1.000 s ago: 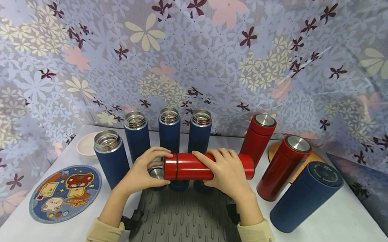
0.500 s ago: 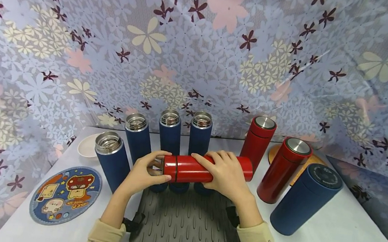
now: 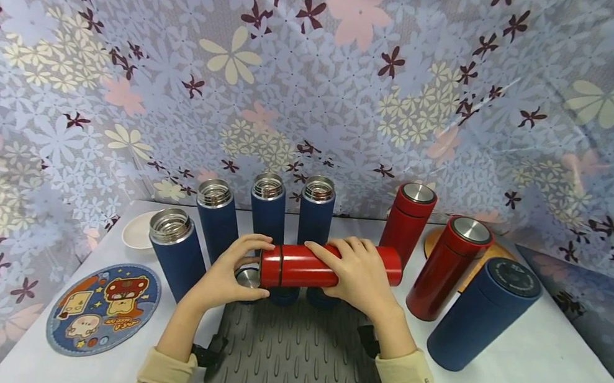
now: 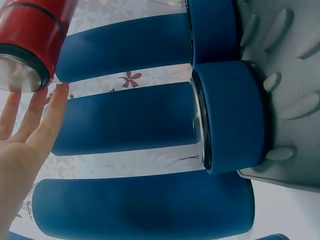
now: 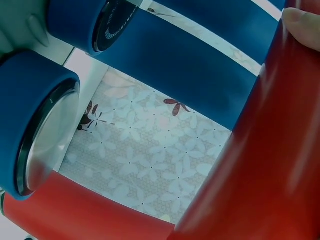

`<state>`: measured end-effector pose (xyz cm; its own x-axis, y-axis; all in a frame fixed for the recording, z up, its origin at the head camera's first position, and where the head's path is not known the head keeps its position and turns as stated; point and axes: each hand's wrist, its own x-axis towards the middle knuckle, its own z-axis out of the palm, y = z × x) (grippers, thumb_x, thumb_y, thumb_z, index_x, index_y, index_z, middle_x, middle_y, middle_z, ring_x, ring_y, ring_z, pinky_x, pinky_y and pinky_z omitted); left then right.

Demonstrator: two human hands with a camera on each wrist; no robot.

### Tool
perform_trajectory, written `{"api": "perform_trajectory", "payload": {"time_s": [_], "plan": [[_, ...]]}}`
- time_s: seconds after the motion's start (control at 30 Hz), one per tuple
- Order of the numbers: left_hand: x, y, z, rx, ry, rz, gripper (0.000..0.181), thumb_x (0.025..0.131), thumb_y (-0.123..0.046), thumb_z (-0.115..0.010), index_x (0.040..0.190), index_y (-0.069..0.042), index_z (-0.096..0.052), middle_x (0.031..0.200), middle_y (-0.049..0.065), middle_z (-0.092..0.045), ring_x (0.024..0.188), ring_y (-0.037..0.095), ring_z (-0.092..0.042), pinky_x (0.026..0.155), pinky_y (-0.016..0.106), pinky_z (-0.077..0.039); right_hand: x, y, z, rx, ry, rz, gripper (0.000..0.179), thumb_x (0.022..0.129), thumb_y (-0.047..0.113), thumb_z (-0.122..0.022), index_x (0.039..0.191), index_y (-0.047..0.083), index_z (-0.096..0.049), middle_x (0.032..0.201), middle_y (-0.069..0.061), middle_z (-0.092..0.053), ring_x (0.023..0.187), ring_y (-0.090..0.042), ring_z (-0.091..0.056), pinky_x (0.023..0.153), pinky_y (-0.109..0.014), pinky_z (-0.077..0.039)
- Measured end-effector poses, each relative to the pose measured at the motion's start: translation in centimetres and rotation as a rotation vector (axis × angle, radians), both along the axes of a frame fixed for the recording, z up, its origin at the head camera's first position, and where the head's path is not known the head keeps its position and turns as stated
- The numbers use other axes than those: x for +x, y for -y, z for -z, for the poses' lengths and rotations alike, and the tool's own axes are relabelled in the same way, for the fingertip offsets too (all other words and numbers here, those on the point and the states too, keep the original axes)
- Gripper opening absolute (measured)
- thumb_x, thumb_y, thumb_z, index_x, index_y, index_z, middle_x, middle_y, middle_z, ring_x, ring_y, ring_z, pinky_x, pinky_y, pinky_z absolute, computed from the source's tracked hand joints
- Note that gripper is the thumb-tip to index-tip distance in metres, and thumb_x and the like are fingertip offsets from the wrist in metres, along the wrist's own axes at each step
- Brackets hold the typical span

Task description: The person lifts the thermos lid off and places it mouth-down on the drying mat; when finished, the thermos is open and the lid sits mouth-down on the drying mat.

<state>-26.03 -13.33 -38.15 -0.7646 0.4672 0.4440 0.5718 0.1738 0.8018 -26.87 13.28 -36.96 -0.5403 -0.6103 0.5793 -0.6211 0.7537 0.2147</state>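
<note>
A red vacuum flask (image 3: 301, 267) lies sideways in the air over the grey ridged mat (image 3: 301, 353), its lid (image 3: 271, 266) toward the left. My right hand (image 3: 356, 278) grips its body from above. Spread around the lid end is my left hand (image 3: 222, 277): its fingertips are right at the lid's edge, while the thumb stands a little below it. The left wrist view shows those fingers (image 4: 50, 117) extended beside the lid's steel top (image 4: 20, 72). Below the flask, several blue lids, one of them the blue lid (image 4: 235, 117), stand on the mat.
Several lidless blue flasks (image 3: 168, 252) stand behind and left. To the right are two upright red flasks (image 3: 407, 227) (image 3: 447, 269) and a lidded blue flask (image 3: 482, 316). A cartoon placemat (image 3: 104, 307) and white bowl (image 3: 137, 230) lie left; a wooden board (image 3: 433, 242) is back right.
My left thumb has dropped away from the lid's lower edge and the hand has opened wider, showing a blue lid's steel top behind it. My right hand and the red flask stay nearly in place.
</note>
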Motion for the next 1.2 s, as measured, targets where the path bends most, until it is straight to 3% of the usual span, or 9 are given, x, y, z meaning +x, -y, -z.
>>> {"api": "perform_trajectory", "payload": {"time_s": [0.13, 0.3, 0.53, 0.7, 0.8, 0.93, 1.07, 1.2], "plan": [[-0.01, -0.06, 0.04, -0.001, -0.021, -0.015, 0.058, 0.066, 0.003, -0.079, 0.119, -0.007, -0.056, 0.132, 0.013, -0.042, 0.122, 0.031, -0.041, 0.093, 0.042, -0.047, -0.01, -0.01, 0.06, -0.007, 0.006, -0.005, 0.084, 0.054, 0.04, -0.086, 0.13, 0.027, -0.052, 0.105, -0.007, -0.063, 0.095, -0.027, -0.057, 0.082, -0.043, -0.046], [-0.04, 0.0, 0.16, 0.029, 0.0, -0.018, 0.058, 0.068, 0.002, -0.078, 0.12, -0.006, -0.056, 0.129, 0.013, -0.044, 0.12, 0.031, -0.043, 0.089, 0.036, -0.05, -0.01, 0.05, 0.1, -0.017, 0.013, -0.011, 0.086, 0.053, 0.039, -0.087, 0.13, 0.027, -0.052, 0.105, -0.007, -0.063, 0.095, -0.027, -0.056, 0.082, -0.043, -0.045], [0.01, 0.07, 0.08, -0.027, 0.115, -0.09, 0.059, 0.075, -0.007, -0.075, 0.129, -0.013, -0.051, 0.125, 0.013, -0.049, 0.106, 0.03, -0.053, 0.083, 0.031, -0.052, -0.03, 0.11, 0.11, -0.012, 0.018, -0.006, 0.085, 0.054, 0.04, -0.086, 0.13, 0.028, -0.051, 0.105, -0.006, -0.063, 0.096, -0.027, -0.056, 0.082, -0.043, -0.045], [-0.09, -0.02, 0.14, -0.036, 0.207, -0.099, 0.061, 0.081, -0.01, -0.07, 0.136, -0.012, -0.044, 0.126, 0.018, -0.048, 0.1, 0.033, -0.059, 0.07, 0.032, -0.056, -0.05, 0.09, 0.08, -0.015, 0.018, -0.006, 0.085, 0.054, 0.04, -0.086, 0.13, 0.028, -0.051, 0.106, -0.007, -0.063, 0.096, -0.027, -0.056, 0.082, -0.044, -0.046], [-0.15, -0.04, 0.19, -0.027, 0.179, -0.075, 0.069, 0.079, -0.008, -0.072, 0.139, -0.012, -0.039, 0.135, 0.017, -0.04, 0.111, 0.033, -0.053, 0.076, 0.036, -0.055, -0.07, 0.03, 0.02, -0.014, 0.008, -0.002, 0.085, 0.054, 0.04, -0.086, 0.13, 0.027, -0.052, 0.106, -0.006, -0.063, 0.096, -0.027, -0.057, 0.082, -0.044, -0.046], [-0.23, -0.03, 0.26, -0.008, 0.048, -0.021, 0.078, 0.071, -0.003, -0.078, 0.138, -0.009, -0.038, 0.144, 0.015, -0.027, 0.127, 0.031, -0.036, 0.094, 0.043, -0.045, -0.13, -0.06, -0.02, -0.007, 0.004, 0.009, 0.085, 0.053, 0.04, -0.087, 0.13, 0.027, -0.052, 0.106, -0.006, -0.063, 0.096, -0.027, -0.057, 0.081, -0.043, -0.046], [-0.26, -0.1, 0.21, -0.012, -0.04, -0.005, 0.067, 0.067, 0.004, -0.078, 0.127, -0.007, -0.049, 0.138, 0.015, -0.036, 0.126, 0.032, -0.037, 0.095, 0.044, -0.044, -0.18, -0.1, -0.03, 0.0, 0.013, 0.012, 0.085, 0.054, 0.04, -0.086, 0.13, 0.028, -0.051, 0.106, -0.006, -0.063, 0.096, -0.027, -0.056, 0.082, -0.044, -0.046], [-0.15, -0.14, 0.06, -0.012, -0.024, -0.022, 0.06, 0.067, 0.005, -0.078, 0.121, -0.008, -0.054, 0.132, 0.013, -0.042, 0.122, 0.03, -0.041, 0.092, 0.039, -0.047, -0.16, -0.09, -0.02, -0.001, 0.028, 0.008, 0.085, 0.054, 0.039, -0.086, 0.13, 0.028, -0.051, 0.106, -0.006, -0.063, 0.096, -0.027, -0.056, 0.082, -0.044, -0.046]]}}
